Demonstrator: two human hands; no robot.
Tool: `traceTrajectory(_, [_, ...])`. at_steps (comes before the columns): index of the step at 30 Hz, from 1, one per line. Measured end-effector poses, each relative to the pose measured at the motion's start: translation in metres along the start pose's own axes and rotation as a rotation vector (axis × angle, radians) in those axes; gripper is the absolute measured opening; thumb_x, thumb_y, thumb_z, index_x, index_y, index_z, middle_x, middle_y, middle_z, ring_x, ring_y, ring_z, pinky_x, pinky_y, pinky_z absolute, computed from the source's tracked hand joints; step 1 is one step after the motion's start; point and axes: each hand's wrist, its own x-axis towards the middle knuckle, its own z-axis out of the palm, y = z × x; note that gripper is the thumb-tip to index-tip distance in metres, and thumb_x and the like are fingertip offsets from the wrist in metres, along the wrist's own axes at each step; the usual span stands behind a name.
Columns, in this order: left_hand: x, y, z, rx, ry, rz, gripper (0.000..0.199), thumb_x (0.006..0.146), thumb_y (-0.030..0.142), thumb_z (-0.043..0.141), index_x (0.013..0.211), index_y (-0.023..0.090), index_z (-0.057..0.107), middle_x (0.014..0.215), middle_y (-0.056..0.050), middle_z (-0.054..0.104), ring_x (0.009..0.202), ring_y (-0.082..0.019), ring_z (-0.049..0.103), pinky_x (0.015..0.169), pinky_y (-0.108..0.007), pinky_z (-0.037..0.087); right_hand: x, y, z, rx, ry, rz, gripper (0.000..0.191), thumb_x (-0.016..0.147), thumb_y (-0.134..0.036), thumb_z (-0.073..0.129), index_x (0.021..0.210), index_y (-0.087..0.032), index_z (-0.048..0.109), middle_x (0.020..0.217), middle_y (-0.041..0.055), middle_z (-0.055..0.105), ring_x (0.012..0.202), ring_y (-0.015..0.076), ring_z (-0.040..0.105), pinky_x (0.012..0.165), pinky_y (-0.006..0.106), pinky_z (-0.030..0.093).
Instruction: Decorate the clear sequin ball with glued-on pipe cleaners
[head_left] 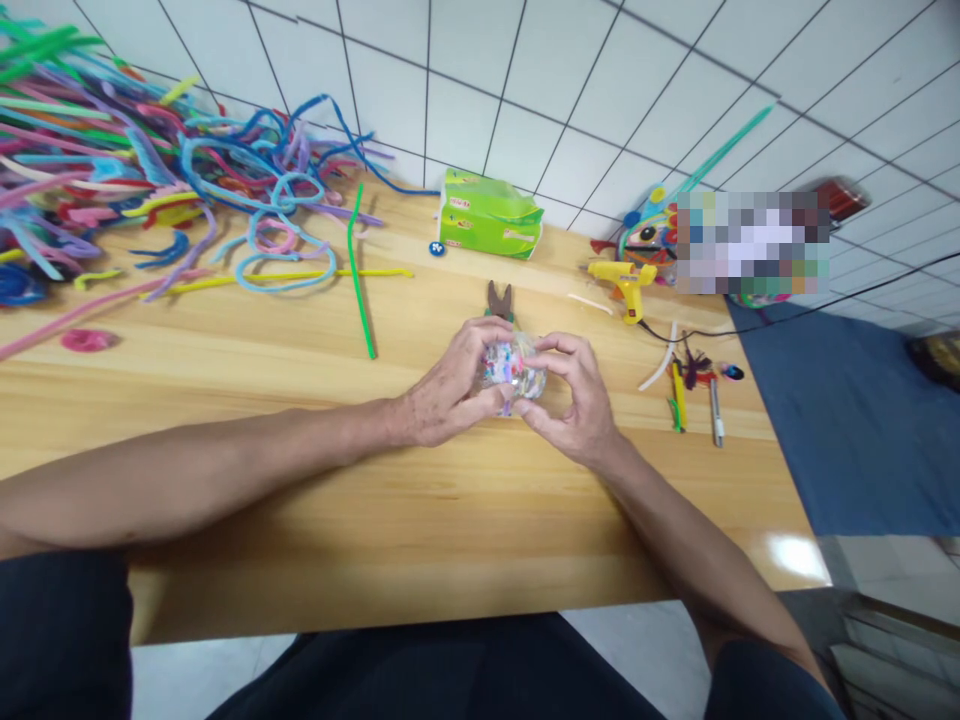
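Note:
A clear rounded container [531, 380] with small multicoloured pieces in it is between my two hands, near the middle of the wooden table [420, 520]. My left hand [457, 385] is closed on its left side, thumb in front and fingers over the top. From the right, my right hand [574, 395] grips it with thumb and fingertips. Just behind the container lie pliers [500, 300] with dark, parted jaws; their handles are mostly hidden. What exactly the small pieces are is too blurred to tell.
Colourful pipe cleaners [112, 170] heap at the back left, a green one [361, 280] nearer. Behind stand a green tissue pack [487, 218] and yellow glue gun [628, 285] with a cord. A cutter [717, 415] lies right.

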Motion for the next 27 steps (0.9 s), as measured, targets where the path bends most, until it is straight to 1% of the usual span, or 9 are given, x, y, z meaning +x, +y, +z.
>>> traceTrajectory(7, [0.001, 0.009, 0.000, -0.072, 0.023, -0.095, 0.043, 0.110, 0.047, 0.057, 0.144, 0.026, 0.044, 0.148, -0.016, 0.050, 0.146, -0.031, 0.048, 0.124, -0.055, 0.047, -0.001, -0.005, 0.004, -0.022, 0.044, -0.038, 0.048, 0.089, -0.030, 0.079, 0.133, -0.032, 0.062, 0.133, 0.0123, 0.063, 0.123, 0.0339, 0.065, 0.102, 0.059, 0.055])
traceTrajectory(11, [0.001, 0.009, 0.002, -0.105, 0.046, -0.112, 0.040, 0.110, 0.047, 0.058, 0.142, 0.025, 0.047, 0.146, -0.015, 0.051, 0.146, -0.029, 0.049, 0.124, -0.054, 0.046, -0.001, -0.006, 0.006, -0.031, 0.067, -0.053, 0.047, 0.090, -0.029, 0.078, 0.134, -0.032, 0.061, 0.133, 0.0124, 0.063, 0.123, 0.0333, 0.065, 0.100, 0.058, 0.056])
traceTrajectory(14, [0.001, 0.007, 0.003, -0.118, 0.070, -0.113, 0.039, 0.109, 0.047, 0.059, 0.139, 0.025, 0.049, 0.144, -0.014, 0.053, 0.146, -0.029, 0.050, 0.125, -0.054, 0.046, -0.002, -0.005, 0.005, -0.052, 0.051, -0.033, 0.049, 0.089, -0.030, 0.078, 0.135, -0.033, 0.060, 0.133, 0.0117, 0.063, 0.122, 0.0338, 0.065, 0.102, 0.060, 0.055])
traceTrajectory(17, [0.002, 0.007, 0.003, -0.127, 0.079, -0.127, 0.039, 0.109, 0.050, 0.059, 0.138, 0.025, 0.050, 0.144, -0.015, 0.054, 0.145, -0.029, 0.052, 0.124, -0.053, 0.047, -0.001, -0.002, 0.003, -0.043, 0.021, -0.048, 0.055, 0.087, -0.032, 0.081, 0.137, -0.034, 0.058, 0.135, 0.0120, 0.062, 0.123, 0.0350, 0.065, 0.103, 0.061, 0.055])
traceTrajectory(20, [0.003, 0.008, 0.002, -0.123, 0.069, -0.139, 0.039, 0.109, 0.049, 0.059, 0.138, 0.024, 0.050, 0.145, -0.015, 0.054, 0.144, -0.029, 0.053, 0.124, -0.053, 0.047, -0.002, 0.001, 0.004, -0.061, -0.008, -0.097, 0.071, 0.081, -0.038, 0.086, 0.143, -0.033, 0.053, 0.137, 0.0136, 0.060, 0.127, 0.0374, 0.062, 0.104, 0.063, 0.054])
traceTrajectory(22, [0.004, 0.008, 0.001, -0.109, 0.063, -0.130, 0.038, 0.109, 0.047, 0.058, 0.138, 0.024, 0.049, 0.144, -0.015, 0.055, 0.145, -0.029, 0.052, 0.125, -0.053, 0.046, -0.003, 0.002, 0.006, -0.107, -0.003, -0.099, 0.077, 0.079, -0.039, 0.088, 0.145, -0.032, 0.050, 0.139, 0.0141, 0.058, 0.128, 0.0388, 0.061, 0.105, 0.065, 0.054])
traceTrajectory(27, [0.004, 0.007, 0.001, -0.092, 0.071, -0.102, 0.036, 0.110, 0.048, 0.055, 0.137, 0.024, 0.050, 0.143, -0.015, 0.056, 0.144, -0.030, 0.053, 0.124, -0.055, 0.046, -0.005, 0.002, 0.011, -0.161, 0.028, -0.092, 0.073, 0.080, -0.039, 0.087, 0.143, -0.034, 0.050, 0.139, 0.0127, 0.059, 0.125, 0.0387, 0.062, 0.104, 0.066, 0.053])
